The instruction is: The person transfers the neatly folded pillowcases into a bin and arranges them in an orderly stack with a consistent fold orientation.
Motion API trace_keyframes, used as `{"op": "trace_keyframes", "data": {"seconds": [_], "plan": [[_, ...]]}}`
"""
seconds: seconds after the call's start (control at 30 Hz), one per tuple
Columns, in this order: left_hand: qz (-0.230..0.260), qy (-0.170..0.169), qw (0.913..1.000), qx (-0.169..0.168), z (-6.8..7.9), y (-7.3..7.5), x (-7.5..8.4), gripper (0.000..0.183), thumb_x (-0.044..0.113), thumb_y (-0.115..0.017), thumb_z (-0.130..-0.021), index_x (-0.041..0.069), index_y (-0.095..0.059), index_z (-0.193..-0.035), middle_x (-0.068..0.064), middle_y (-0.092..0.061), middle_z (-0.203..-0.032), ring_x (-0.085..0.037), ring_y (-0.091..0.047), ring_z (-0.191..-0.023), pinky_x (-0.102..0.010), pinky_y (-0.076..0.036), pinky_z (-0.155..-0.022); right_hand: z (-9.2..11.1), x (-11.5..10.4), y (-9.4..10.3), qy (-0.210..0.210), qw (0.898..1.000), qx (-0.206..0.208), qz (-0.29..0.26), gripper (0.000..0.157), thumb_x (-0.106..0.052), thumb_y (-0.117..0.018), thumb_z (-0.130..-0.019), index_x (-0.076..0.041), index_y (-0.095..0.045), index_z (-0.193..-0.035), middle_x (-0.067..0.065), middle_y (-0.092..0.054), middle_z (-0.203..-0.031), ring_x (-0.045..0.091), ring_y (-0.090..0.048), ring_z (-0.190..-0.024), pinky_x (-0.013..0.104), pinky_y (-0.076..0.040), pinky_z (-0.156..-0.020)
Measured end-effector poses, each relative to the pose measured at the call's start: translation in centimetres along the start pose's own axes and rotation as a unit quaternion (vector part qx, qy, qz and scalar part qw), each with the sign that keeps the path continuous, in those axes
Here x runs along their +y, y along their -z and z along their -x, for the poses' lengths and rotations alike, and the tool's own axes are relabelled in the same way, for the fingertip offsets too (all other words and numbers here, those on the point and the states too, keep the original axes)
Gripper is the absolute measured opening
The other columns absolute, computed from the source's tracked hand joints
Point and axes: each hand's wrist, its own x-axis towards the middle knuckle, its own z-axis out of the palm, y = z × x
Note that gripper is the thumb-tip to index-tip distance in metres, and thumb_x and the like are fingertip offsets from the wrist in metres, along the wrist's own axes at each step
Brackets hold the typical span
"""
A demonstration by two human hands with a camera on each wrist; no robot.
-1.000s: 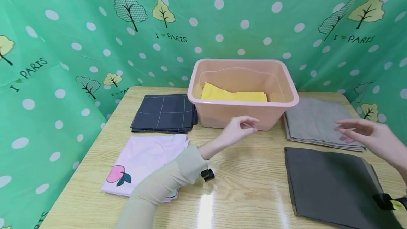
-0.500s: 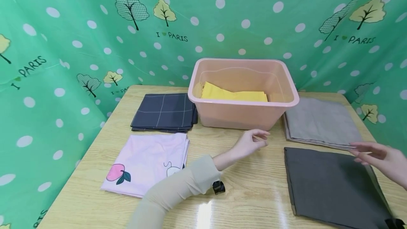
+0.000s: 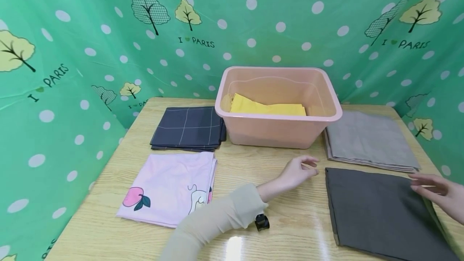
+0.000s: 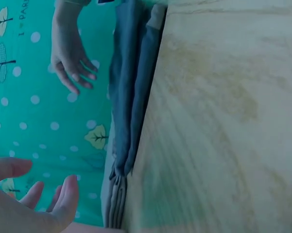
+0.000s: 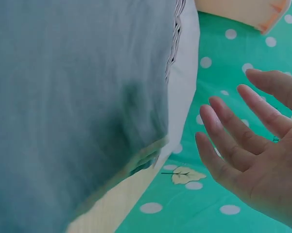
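A dark grey folded cloth [image 3: 380,212] lies at the front right of the table. Just left of its far left corner my left hand [image 3: 295,172] hovers with relaxed, slightly bent fingers. My right hand [image 3: 440,192] hangs over the cloth's right edge, holding nothing. In the right wrist view its fingers [image 5: 228,131] are loosely spread beside the cloth's corner. The left wrist view shows the layered edge of the dark cloth [image 4: 128,87], with my left hand [image 4: 34,204] apart from it. Behind it lies a light grey folded cloth [image 3: 371,138].
A pink plastic bin [image 3: 279,132] stands at the back with a yellow cloth [image 3: 268,107] inside. To its left lies a navy checked folded cloth [image 3: 186,128]. A pale pink folded cloth [image 3: 166,184] with a peach print is nearer. A green dotted curtain [image 3: 253,15] hangs behind the wooden table [image 3: 290,220].
My left hand has moved right and nearer, from in front of the bin towards the dark grey cloth. The right hand has come down from over the light grey cloth to the dark cloth's right edge.
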Motion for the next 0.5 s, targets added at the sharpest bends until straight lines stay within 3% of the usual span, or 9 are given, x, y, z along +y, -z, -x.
{"op": "trace_keyframes", "data": {"seconds": [0.07, 0.13, 0.23, 0.37, 0.43, 0.5], "plan": [[-0.007, 0.001, 1.0000, 0.001, 0.1, -0.4, -0.3, 0.029, 0.008, -0.061, -0.082, 0.008, -0.060, -0.111, -0.007, -0.061, -0.103, -0.005, -0.057, -0.076, -0.018, -0.047, -0.061, 0.1, 1.2, -0.7, -0.002, 1.000, 0.016, 0.006, 0.052, -0.039, -0.053, -0.087, -0.007, -0.045, -0.126, 0.024, -0.052, -0.106, -0.023, -0.027, -0.070, 0.044, -0.043, -0.063], [-0.016, 0.004, 0.9999, 0.003, 0.2, -0.8, -0.5, 0.030, 0.009, -0.061, -0.081, 0.008, -0.059, -0.111, -0.005, -0.061, -0.102, -0.005, -0.057, -0.077, -0.016, -0.045, -0.060, 0.3, 1.8, -1.1, -0.001, 1.000, 0.017, -0.013, 0.059, -0.036, -0.052, -0.088, 0.002, -0.039, -0.130, 0.028, -0.044, -0.112, -0.023, -0.023, -0.073, 0.047, -0.040, -0.067], [-0.024, 0.009, 0.9997, 0.001, 0.4, -1.4, -1.0, 0.031, 0.010, -0.062, -0.081, 0.009, -0.059, -0.112, -0.004, -0.060, -0.103, -0.004, -0.056, -0.077, -0.016, -0.045, -0.060, 0.7, 2.5, -1.6, -0.005, 0.999, 0.030, -0.030, 0.060, -0.034, -0.054, -0.087, 0.002, -0.036, -0.132, 0.002, -0.046, -0.109, -0.023, -0.021, -0.076, 0.046, -0.041, -0.067], [-0.024, 0.016, 0.9996, -0.003, 0.6, -2.0, -1.5, 0.031, 0.009, -0.061, -0.081, 0.011, -0.059, -0.112, -0.003, -0.059, -0.103, -0.004, -0.056, -0.079, -0.016, -0.045, -0.061, 1.3, 2.6, -1.9, -0.007, 0.998, 0.045, -0.052, 0.057, -0.029, -0.057, -0.086, -0.007, -0.036, -0.134, -0.032, -0.029, -0.096, -0.024, -0.025, -0.077, 0.025, -0.044, -0.060], [-0.022, 0.019, 0.9996, -0.006, 0.7, -2.3, -1.7, 0.032, 0.008, -0.062, -0.081, 0.011, -0.058, -0.112, -0.003, -0.058, -0.104, -0.005, -0.057, -0.081, -0.016, -0.045, -0.061, 1.5, 2.4, -1.9, -0.001, 0.997, 0.052, -0.057, 0.053, -0.026, -0.056, -0.087, -0.013, -0.037, -0.134, -0.037, -0.026, -0.095, -0.024, -0.026, -0.078, 0.015, -0.040, -0.053], [-0.019, 0.025, 0.9995, -0.007, 0.7, -2.5, -1.9, 0.033, 0.008, -0.062, -0.081, 0.012, -0.058, -0.113, -0.002, -0.057, -0.105, -0.005, -0.057, -0.083, -0.016, -0.046, -0.062, 1.7, 2.0, -1.9, 0.002, 0.996, 0.055, -0.066, 0.052, -0.025, -0.056, -0.087, -0.017, -0.036, -0.135, -0.038, -0.024, -0.096, -0.024, -0.025, -0.078, 0.023, -0.045, -0.064]]}}
